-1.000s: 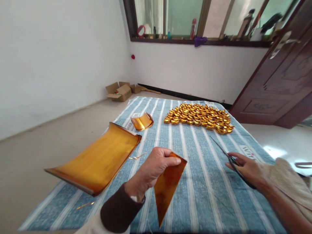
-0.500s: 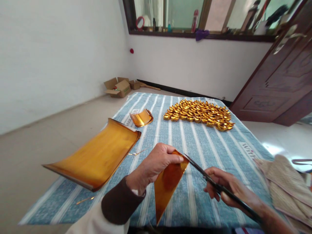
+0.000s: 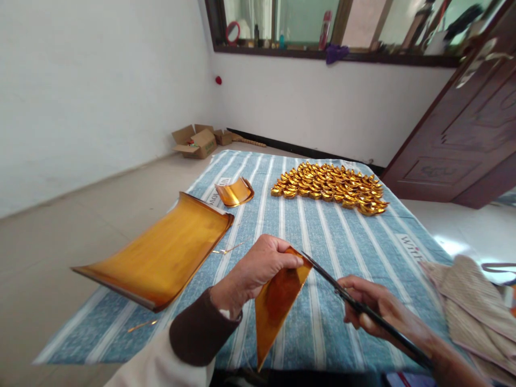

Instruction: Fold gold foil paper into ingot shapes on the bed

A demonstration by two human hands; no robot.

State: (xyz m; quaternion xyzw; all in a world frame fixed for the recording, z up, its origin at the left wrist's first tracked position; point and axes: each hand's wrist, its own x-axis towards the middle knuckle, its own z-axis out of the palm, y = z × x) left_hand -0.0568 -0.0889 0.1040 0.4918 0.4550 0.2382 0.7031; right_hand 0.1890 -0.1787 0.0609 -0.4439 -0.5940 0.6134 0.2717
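Note:
My left hand [image 3: 264,266] pinches the top of a gold foil sheet [image 3: 280,306], which hangs down to a point over the cloth. In my right hand [image 3: 377,306] are black scissors [image 3: 342,293], their blades reaching the sheet's upper right corner. Whether the blades are parted there I cannot make out. To the left lies a stack of large gold foil sheets [image 3: 161,252] with curled edges. Behind it stands a smaller curved stack of gold foil [image 3: 235,192]. Many folded gold foil ingots [image 3: 328,188] sit in packed rows farther back.
A striped blue cloth [image 3: 334,333] covers the table. Thin gold scraps [image 3: 142,325] lie near its left side. A beige towel [image 3: 475,306] rests at the right edge. Open cardboard boxes [image 3: 195,142] stand on the floor behind, and a brown door [image 3: 455,123] is at the right.
The scissors have shifted slightly left, so their tips now overlap the foil sheet's upper corner. My left hand keeps its pinch on the sheet. The whole view has shifted a little.

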